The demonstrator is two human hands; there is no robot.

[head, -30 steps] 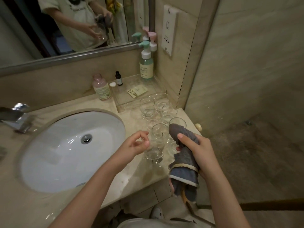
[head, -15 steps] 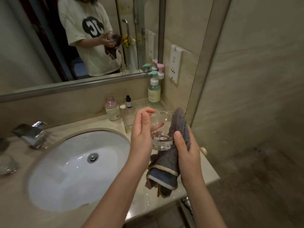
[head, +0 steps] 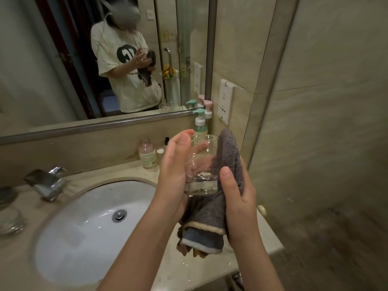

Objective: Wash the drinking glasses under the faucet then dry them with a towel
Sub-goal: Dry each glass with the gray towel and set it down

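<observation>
Grey towel (head: 227, 164): pressed on the glass's right side, gripped by right hand (head: 237, 198).
Glass (head: 201, 164): upright, cradled in left hand (head: 174, 171), fingers curled behind it.

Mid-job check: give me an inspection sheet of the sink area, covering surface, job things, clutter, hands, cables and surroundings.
Surface: beige counter, wet drops near its front edge; white sink set in it.
Job's things: glass held upright above the counter; grey towel against its right side; faucet, no water seen running.
Clutter: pink bottle, green pump bottle, another glass at the far left.
Hands: left hand holds the glass; right hand grips the towel.
Cables: nothing seen.
Surroundings: mirror above, wall socket at right, tiled walls.
</observation>
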